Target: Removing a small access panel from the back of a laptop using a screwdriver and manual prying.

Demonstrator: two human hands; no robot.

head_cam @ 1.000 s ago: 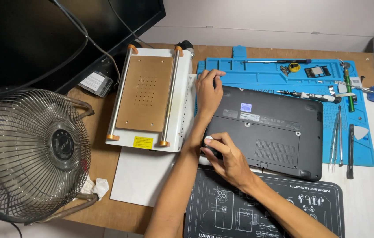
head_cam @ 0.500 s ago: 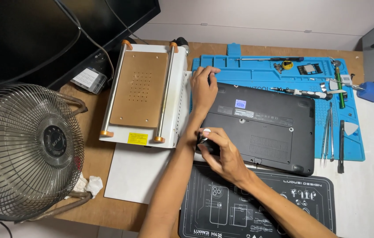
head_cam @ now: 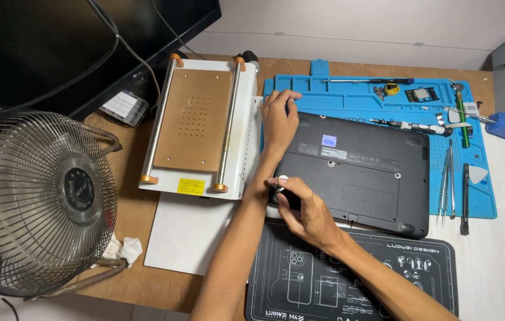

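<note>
Since the earlier frame the hands have kept their places on the laptop; only the view has slid a little, and the right hand's fingers have curled tighter at the near-left corner.

The black laptop lies bottom-up, partly on the blue repair mat and partly over the black work mat, directly under both hands. The left hand rests flat on the laptop's far-left corner, fingers loosely spread and pressing down, holding nothing. The right hand sits at the near-left corner, fingers bunched around a small dark tool with a pale round tip; whether the tool touches a screw cannot be told.

Left of the laptop, just beside the left forearm, stands a white screen separator machine with a brown perforated plate, resting on a white sheet. Further left a metal desk fan fills the near corner of the wooden worktop, with a crumpled tissue at its foot. A dark monitor stands behind. On the blue mat, beyond and right of the laptop, lie a screwdriver, tweezers, a black spudger and a green-handled tool, all clear of the hands.
</note>
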